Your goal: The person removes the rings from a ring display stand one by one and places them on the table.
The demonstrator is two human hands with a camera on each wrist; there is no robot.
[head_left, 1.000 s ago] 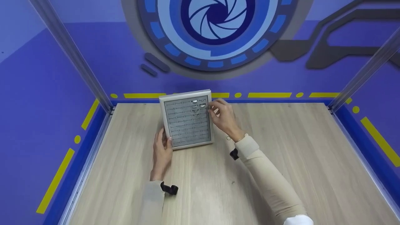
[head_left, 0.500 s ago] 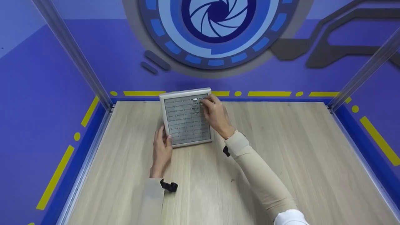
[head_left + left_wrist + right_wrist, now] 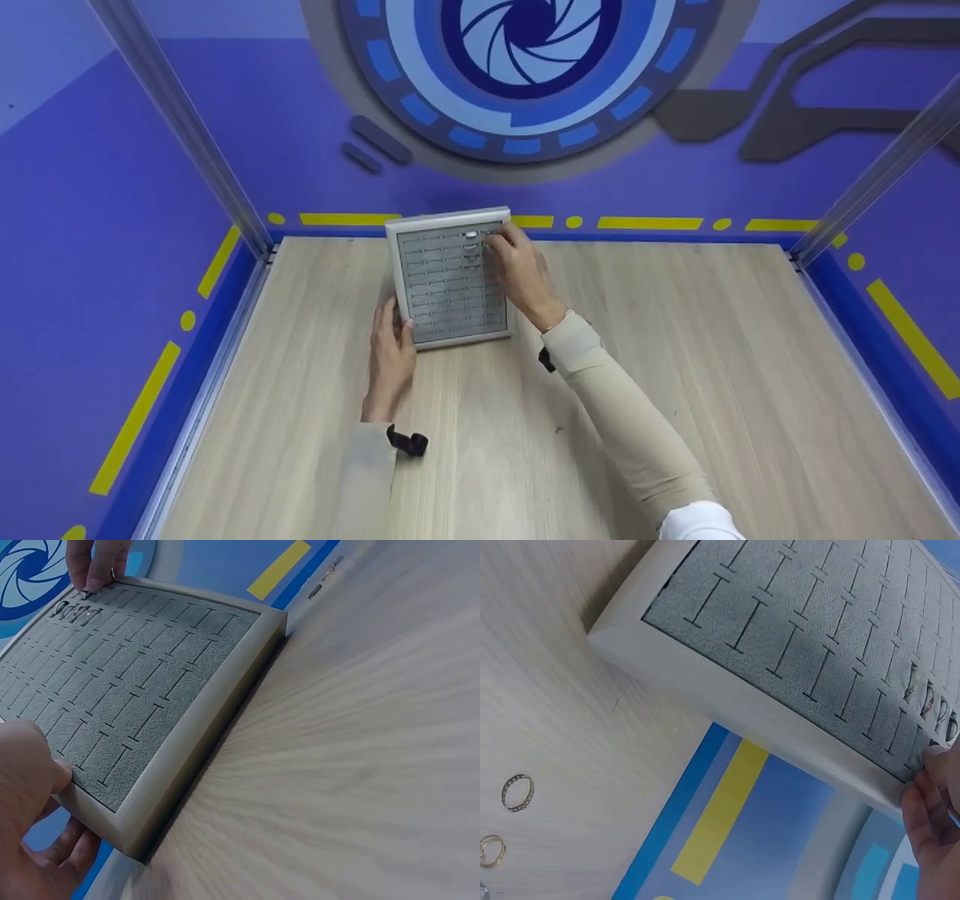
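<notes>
**Seating a ring in the tray's top rows**

At the left of the head view, your left hand (image 3: 391, 352) steadies the ring tray (image 3: 450, 289) at its lower-left corner. The left wrist view shows the thumb lying on the pale frame and the fingers (image 3: 52, 859) curled under the edge, so this hand is grasping the tray. The tray sits on the wooden surface (image 3: 675, 360), near the far edge and left of centre in the frame, its grey slotted foam facing up.

Moving right, a few rings (image 3: 470, 247) already stand in slots in the upper right of the foam; the right wrist view shows them (image 3: 928, 697) lined up near the tray's far corner. Your right hand (image 3: 517, 274) reaches over the tray's right side with its fingertips (image 3: 94, 574) pinched together and pressed down at the slot row beside those rings. It looks like a ring is being pushed in, though the ring itself is too small to make out between the fingers.

Two loose rings (image 3: 506, 817) lie on the surface at the lower left of the right wrist view.

By my reading, the step in hand is seating a ring. The next move would call for pressing it firmly home, letting go cleanly, then reaching for a loose ring while your left hand holds the tray firm.
</notes>
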